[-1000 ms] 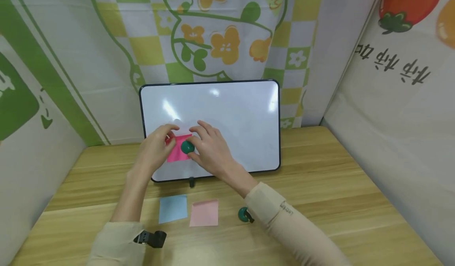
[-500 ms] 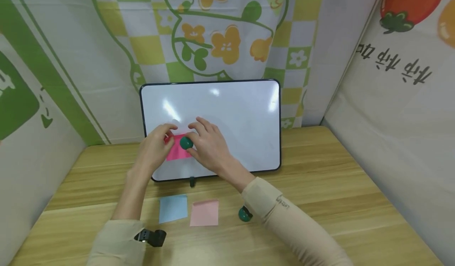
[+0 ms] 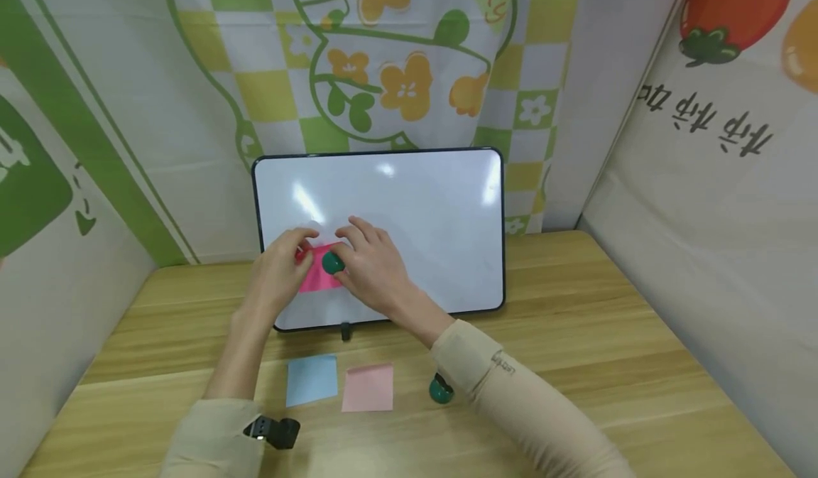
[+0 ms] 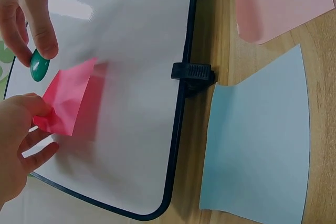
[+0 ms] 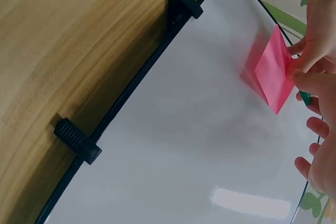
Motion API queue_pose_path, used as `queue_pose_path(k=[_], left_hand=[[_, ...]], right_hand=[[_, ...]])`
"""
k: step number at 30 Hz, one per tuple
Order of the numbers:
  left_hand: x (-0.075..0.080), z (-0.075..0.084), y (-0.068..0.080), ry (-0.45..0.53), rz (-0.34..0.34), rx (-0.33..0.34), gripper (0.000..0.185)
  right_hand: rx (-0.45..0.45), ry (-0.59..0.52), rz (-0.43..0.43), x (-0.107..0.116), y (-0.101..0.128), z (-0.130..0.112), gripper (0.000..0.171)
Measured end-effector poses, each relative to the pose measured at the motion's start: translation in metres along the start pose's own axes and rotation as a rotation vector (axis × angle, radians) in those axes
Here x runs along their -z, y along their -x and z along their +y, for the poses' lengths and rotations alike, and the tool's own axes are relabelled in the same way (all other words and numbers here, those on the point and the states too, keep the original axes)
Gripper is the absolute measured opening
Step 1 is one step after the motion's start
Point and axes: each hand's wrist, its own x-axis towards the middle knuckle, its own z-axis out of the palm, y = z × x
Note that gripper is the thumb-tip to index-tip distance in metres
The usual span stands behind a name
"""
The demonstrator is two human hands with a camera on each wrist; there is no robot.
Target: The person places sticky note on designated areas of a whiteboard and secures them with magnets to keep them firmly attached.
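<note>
A small whiteboard (image 3: 415,208) stands upright on the wooden table (image 3: 575,336). My left hand (image 3: 277,268) pinches the corner of a hot-pink sticky note (image 3: 316,277) against the board's lower left; the same pink note (image 4: 65,98) (image 5: 274,72) shows in both wrist views. My right hand (image 3: 373,261) grips a round green magnet (image 3: 331,263) (image 4: 39,65) at the note's upper right edge. Whether the magnet touches the board I cannot tell.
On the table in front of the board lie a light-blue note (image 3: 311,380), a pale-pink note (image 3: 368,387) and a second green magnet (image 3: 440,390). Black clip feet (image 4: 192,73) hold the board's bottom edge. Patterned cloth walls close in three sides.
The right hand has carried the green magnet slightly up and left along the pink note. The left hand keeps its pinch on the note.
</note>
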Motion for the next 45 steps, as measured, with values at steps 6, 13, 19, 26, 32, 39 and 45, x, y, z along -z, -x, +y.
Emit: queue_pose_path(k=[6, 13, 19, 26, 32, 39, 45], left_hand=[[-0.003, -0.002, 0.001, 0.0, 0.007, 0.01, 0.03], [-0.005, -0.005, 0.001, -0.001, 0.04, -0.009, 0.03], [-0.005, -0.006, -0.001, -0.001, 0.05, -0.01, 0.03], [-0.006, -0.005, -0.001, -0.001, 0.044, -0.008, 0.03], [-0.006, -0.005, -0.001, -0.001, 0.054, -0.005, 0.029], [-0.007, -0.007, -0.002, -0.006, 0.066, -0.014, 0.029], [-0.007, -0.008, -0.002, -0.016, 0.055, -0.006, 0.03]], right_hand=[[0.03, 0.039, 0.006, -0.003, -0.001, -0.002, 0.028], [0.012, 0.04, 0.024, -0.005, -0.003, -0.003, 0.028], [0.006, 0.055, 0.035, -0.008, -0.005, -0.002, 0.029], [0.014, 0.059, 0.064, -0.012, -0.006, -0.002, 0.028], [0.013, 0.066, 0.056, -0.014, -0.007, -0.001, 0.028], [0.026, 0.07, 0.059, -0.018, -0.009, 0.001, 0.027], [0.03, 0.059, 0.073, -0.02, -0.011, 0.001, 0.027]])
